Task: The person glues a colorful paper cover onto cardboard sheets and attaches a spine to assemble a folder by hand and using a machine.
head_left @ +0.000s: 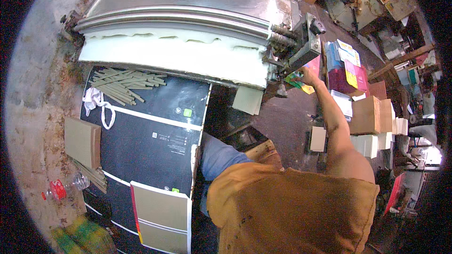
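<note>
My right arm stretches forward past the right end of a roller machine [176, 16]. At its far end, my right hand [307, 77] has its fingers curled in at a green and yellow printed sheet [295, 84]. How it grips there is too small to make out. Beside the hand is the machine's metal side bracket with a black knob [318, 27]. A wide white coated surface [174, 54] with a wavy upper edge lies below the machine's metal rollers. My left hand is out of sight.
To the left, a dark board-topped table [141, 134] carries grey board strips [120, 82], a white cloth strap [96, 101], a board stack [82, 142] and a cover with grey boards [162, 214]. Cartons [365, 115] and stacked coloured booklets [346, 73] stand right of my arm.
</note>
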Tool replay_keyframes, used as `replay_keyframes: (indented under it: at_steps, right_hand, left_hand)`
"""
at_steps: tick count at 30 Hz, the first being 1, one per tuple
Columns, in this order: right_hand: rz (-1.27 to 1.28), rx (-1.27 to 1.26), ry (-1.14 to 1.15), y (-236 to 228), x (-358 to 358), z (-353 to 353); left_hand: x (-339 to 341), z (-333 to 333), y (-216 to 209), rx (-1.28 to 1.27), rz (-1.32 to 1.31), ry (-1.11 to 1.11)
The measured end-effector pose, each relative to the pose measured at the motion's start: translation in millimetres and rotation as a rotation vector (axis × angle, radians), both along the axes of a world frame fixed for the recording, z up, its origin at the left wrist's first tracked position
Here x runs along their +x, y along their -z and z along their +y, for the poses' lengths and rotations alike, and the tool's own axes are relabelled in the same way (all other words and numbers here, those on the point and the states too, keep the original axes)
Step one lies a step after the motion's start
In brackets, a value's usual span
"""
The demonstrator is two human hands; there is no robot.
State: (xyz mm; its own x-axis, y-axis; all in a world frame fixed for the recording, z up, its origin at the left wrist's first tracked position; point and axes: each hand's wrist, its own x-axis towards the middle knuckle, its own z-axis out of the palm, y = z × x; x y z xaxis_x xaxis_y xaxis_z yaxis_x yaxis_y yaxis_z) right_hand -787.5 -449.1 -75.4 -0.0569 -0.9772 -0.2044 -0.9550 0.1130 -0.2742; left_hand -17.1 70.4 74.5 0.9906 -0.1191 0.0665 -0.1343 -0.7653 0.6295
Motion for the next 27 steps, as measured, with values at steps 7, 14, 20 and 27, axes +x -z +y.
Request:
replay_keyframes:
  at_steps: [7,14,20,27]
  right_hand:
    - [0.548,-0.516,0.107,-98.5,-126.6,-83.3]
    - [0.322,-0.824,-0.347,-400.7,76.1,-247.8]
    - [0.428,-0.693,-0.594,-383.4,257.0,-309.0]
    - [0.393,-0.845,-0.299,-351.3,275.9,-357.6]
  left_hand:
    - [7.8,0.1,26.1,-0.096,0.049,0.223]
    - [-38.1,-86.5,-68.1,-0.082,0.123,0.247]
    - [-40.6,-98.1,-75.1,-0.147,0.167,0.414]
    - [-58.4,-85.8,-75.2,-0.119,0.218,0.391]
